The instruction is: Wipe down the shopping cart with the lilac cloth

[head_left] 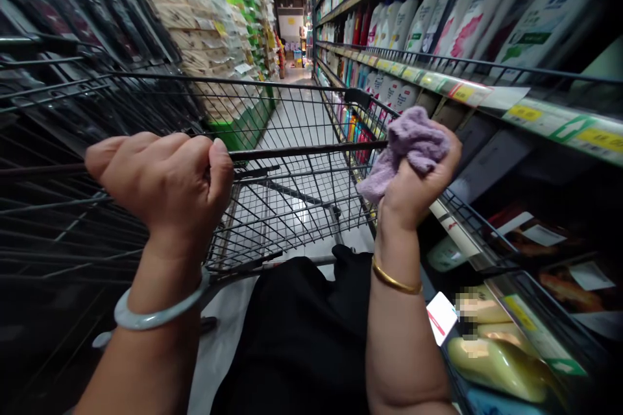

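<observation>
The cart bar [302, 151] runs sideways, held tight in the left grip [165, 178]; toward its right end, a purple cloth [413, 136] is squeezed in the right grip [413, 188].

Shopping cart [357, 98], dark wire mesh, is standing upright on the pale floor [219, 331], basket stretching forward. Dark handle bar [292, 152] is running crosswise at the near end. Purple cloth [413, 136], textured, is bunching up in the right hand [421, 191] at the bar, one crumpled end drooping left.
</observation>
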`<act>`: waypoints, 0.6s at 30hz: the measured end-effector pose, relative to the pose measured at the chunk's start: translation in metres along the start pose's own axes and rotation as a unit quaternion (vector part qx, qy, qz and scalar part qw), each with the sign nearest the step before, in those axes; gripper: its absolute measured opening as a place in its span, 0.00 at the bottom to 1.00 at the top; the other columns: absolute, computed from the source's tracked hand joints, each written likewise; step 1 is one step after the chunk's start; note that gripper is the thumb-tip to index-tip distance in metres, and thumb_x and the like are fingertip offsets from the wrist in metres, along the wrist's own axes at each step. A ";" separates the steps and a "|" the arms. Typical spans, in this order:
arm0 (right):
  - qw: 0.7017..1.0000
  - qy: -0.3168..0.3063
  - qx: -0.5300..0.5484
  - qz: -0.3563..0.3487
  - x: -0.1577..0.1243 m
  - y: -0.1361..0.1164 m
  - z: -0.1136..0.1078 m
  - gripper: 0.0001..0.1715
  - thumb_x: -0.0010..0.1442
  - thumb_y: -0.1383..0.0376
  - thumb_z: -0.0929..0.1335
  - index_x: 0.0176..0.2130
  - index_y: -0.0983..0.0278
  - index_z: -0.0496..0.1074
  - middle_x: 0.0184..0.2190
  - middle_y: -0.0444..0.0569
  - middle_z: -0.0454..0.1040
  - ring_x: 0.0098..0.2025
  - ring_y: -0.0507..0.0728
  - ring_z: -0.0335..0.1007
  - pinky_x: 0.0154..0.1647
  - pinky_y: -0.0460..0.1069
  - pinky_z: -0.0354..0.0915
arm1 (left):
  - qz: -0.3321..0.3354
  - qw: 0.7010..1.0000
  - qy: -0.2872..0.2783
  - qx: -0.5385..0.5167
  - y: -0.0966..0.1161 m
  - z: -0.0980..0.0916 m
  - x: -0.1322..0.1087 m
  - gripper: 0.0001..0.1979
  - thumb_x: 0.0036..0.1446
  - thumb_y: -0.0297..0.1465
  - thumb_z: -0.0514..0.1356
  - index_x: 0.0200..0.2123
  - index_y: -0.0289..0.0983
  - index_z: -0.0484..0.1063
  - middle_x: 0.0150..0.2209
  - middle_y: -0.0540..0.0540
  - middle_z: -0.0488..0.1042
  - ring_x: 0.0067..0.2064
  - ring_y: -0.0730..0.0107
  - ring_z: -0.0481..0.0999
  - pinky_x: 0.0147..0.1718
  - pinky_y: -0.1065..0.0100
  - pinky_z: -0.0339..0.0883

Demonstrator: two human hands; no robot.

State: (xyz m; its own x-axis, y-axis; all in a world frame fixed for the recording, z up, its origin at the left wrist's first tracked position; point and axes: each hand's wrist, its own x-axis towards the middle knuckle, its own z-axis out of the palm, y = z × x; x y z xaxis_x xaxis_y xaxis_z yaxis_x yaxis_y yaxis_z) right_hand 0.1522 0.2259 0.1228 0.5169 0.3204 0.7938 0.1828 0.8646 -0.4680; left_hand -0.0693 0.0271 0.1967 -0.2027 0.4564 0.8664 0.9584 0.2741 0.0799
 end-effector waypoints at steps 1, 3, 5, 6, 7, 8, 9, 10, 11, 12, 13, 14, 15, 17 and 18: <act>1.000 0.014 -0.011 0.009 0.000 0.002 -0.001 0.28 0.58 0.75 0.64 0.55 0.59 0.72 0.52 0.49 0.75 0.56 0.60 0.76 0.67 0.66 0.71 | 0.003 1.000 0.002 0.003 0.000 0.000 0.000 0.20 0.59 0.43 0.59 0.22 0.44 0.54 0.24 0.47 0.61 0.34 0.54 0.63 0.51 0.42 0.51; 0.999 -0.006 -0.034 0.006 -0.004 -0.005 0.001 0.28 0.58 0.75 0.65 0.55 0.57 0.73 0.53 0.49 0.74 0.58 0.61 0.75 0.68 0.67 0.71 | 0.006 1.000 0.010 0.008 0.000 0.001 0.000 0.22 0.62 0.44 0.58 0.22 0.44 0.53 0.24 0.47 0.60 0.33 0.55 0.61 0.50 0.42 0.51; 0.998 -0.052 -0.036 -0.016 -0.011 -0.022 0.005 0.25 0.61 0.73 0.67 0.54 0.55 0.74 0.54 0.49 0.74 0.59 0.61 0.74 0.67 0.65 0.72 | -0.001 1.000 0.016 0.008 0.001 0.001 0.000 0.22 0.62 0.45 0.57 0.22 0.44 0.52 0.24 0.47 0.59 0.34 0.55 0.60 0.50 0.41 0.51; 0.996 -0.075 -0.031 -0.030 -0.014 -0.030 0.007 0.23 0.62 0.72 0.67 0.54 0.54 0.75 0.54 0.49 0.75 0.59 0.60 0.74 0.66 0.65 0.72 | -0.009 1.000 0.015 0.004 0.001 0.001 0.000 0.21 0.61 0.45 0.58 0.22 0.44 0.53 0.24 0.46 0.59 0.34 0.54 0.61 0.50 0.41 0.50; 0.994 -0.093 -0.026 -0.044 -0.015 -0.036 0.009 0.21 0.64 0.71 0.68 0.53 0.54 0.76 0.53 0.48 0.75 0.59 0.60 0.74 0.66 0.64 0.72 | -0.017 1.000 0.012 -0.003 0.002 0.001 -0.001 0.21 0.60 0.44 0.58 0.21 0.44 0.53 0.24 0.46 0.58 0.35 0.53 0.62 0.50 0.41 0.49; 0.993 -0.102 -0.024 -0.055 -0.016 -0.038 0.010 0.19 0.64 0.70 0.69 0.52 0.54 0.77 0.53 0.48 0.76 0.59 0.60 0.74 0.66 0.63 0.73 | -0.023 1.000 0.008 -0.013 0.003 0.001 -0.001 0.20 0.58 0.44 0.59 0.21 0.44 0.54 0.24 0.46 0.58 0.36 0.52 0.64 0.50 0.41 0.48; 0.993 -0.098 -0.024 -0.059 -0.014 -0.035 0.009 0.19 0.64 0.70 0.69 0.52 0.54 0.77 0.52 0.48 0.76 0.59 0.60 0.75 0.65 0.63 0.73 | -0.029 0.999 0.003 -0.022 0.004 0.000 -0.001 0.20 0.56 0.44 0.60 0.21 0.44 0.54 0.24 0.46 0.58 0.37 0.50 0.65 0.51 0.41 0.48; 0.995 -0.082 -0.027 -0.057 -0.011 -0.030 0.006 0.19 0.64 0.70 0.69 0.52 0.54 0.78 0.52 0.48 0.76 0.58 0.60 0.75 0.65 0.63 0.73 | -0.033 0.999 0.001 -0.029 0.005 -0.001 -0.001 0.19 0.54 0.43 0.61 0.21 0.44 0.55 0.23 0.45 0.59 0.38 0.49 0.66 0.51 0.40 0.47; 0.997 -0.053 -0.031 -0.049 -0.007 -0.021 0.003 0.20 0.62 0.71 0.69 0.52 0.55 0.78 0.51 0.48 0.77 0.57 0.59 0.76 0.64 0.62 0.73 | -0.034 0.999 -0.002 -0.033 0.007 -0.004 0.000 0.19 0.54 0.44 0.61 0.21 0.45 0.55 0.23 0.45 0.60 0.38 0.47 0.67 0.51 0.40 0.48; 0.998 -0.022 -0.036 -0.037 -0.004 -0.012 0.000 0.21 0.61 0.72 0.69 0.52 0.56 0.78 0.50 0.49 0.77 0.55 0.59 0.77 0.64 0.62 0.74 | -0.036 0.999 -0.009 -0.034 0.009 -0.007 0.001 0.19 0.55 0.44 0.60 0.21 0.45 0.55 0.23 0.44 0.61 0.39 0.46 0.68 0.52 0.39 0.48; 0.999 0.005 -0.044 -0.025 0.000 -0.003 -0.004 0.22 0.59 0.72 0.68 0.52 0.56 0.77 0.49 0.49 0.78 0.54 0.59 0.77 0.63 0.62 0.74 | -0.040 0.998 -0.022 -0.033 0.011 -0.010 0.003 0.19 0.57 0.46 0.58 0.20 0.46 0.56 0.24 0.43 0.63 0.39 0.44 0.70 0.52 0.39 0.49; 0.998 0.018 -0.055 -0.015 0.002 0.003 -0.006 0.23 0.58 0.73 0.68 0.52 0.57 0.77 0.48 0.49 0.78 0.53 0.59 0.78 0.64 0.62 0.74 | -0.045 0.998 -0.039 -0.033 0.014 -0.013 0.005 0.20 0.60 0.47 0.56 0.20 0.47 0.57 0.24 0.42 0.66 0.40 0.43 0.71 0.52 0.38 0.50; 0.998 0.016 -0.068 -0.009 0.003 0.005 -0.007 0.24 0.58 0.74 0.67 0.52 0.57 0.77 0.49 0.49 0.77 0.53 0.59 0.78 0.64 0.62 0.74 | -0.049 0.997 -0.056 -0.035 0.018 -0.016 0.008 0.20 0.62 0.48 0.53 0.20 0.48 0.60 0.25 0.41 0.68 0.40 0.42 0.73 0.51 0.38 0.52; 0.996 -0.020 -0.085 -0.007 0.000 -0.003 -0.005 0.25 0.58 0.74 0.67 0.52 0.57 0.76 0.51 0.50 0.76 0.55 0.60 0.77 0.65 0.63 0.73 | -0.044 0.994 -0.084 -0.047 0.027 -0.018 0.016 0.22 0.65 0.49 0.50 0.22 0.49 0.68 0.29 0.39 0.75 0.43 0.41 0.76 0.52 0.38 0.55; 0.996 -0.043 -0.083 -0.010 -0.003 -0.012 -0.002 0.24 0.59 0.74 0.67 0.53 0.57 0.76 0.52 0.50 0.75 0.57 0.60 0.76 0.65 0.63 0.73 | -0.032 0.994 -0.086 -0.054 0.033 -0.017 0.021 0.22 0.66 0.49 0.51 0.25 0.49 0.73 0.32 0.39 0.79 0.44 0.42 0.78 0.54 0.38 0.57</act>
State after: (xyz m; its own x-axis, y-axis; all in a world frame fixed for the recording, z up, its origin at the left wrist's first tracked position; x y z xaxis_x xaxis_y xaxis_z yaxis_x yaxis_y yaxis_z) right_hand 0.1499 0.2133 0.1252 0.4402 0.3423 0.8301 0.3316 0.7972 -0.5046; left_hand -0.0385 0.0313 0.2254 -0.2859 0.5812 0.7619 0.9567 0.2188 0.1921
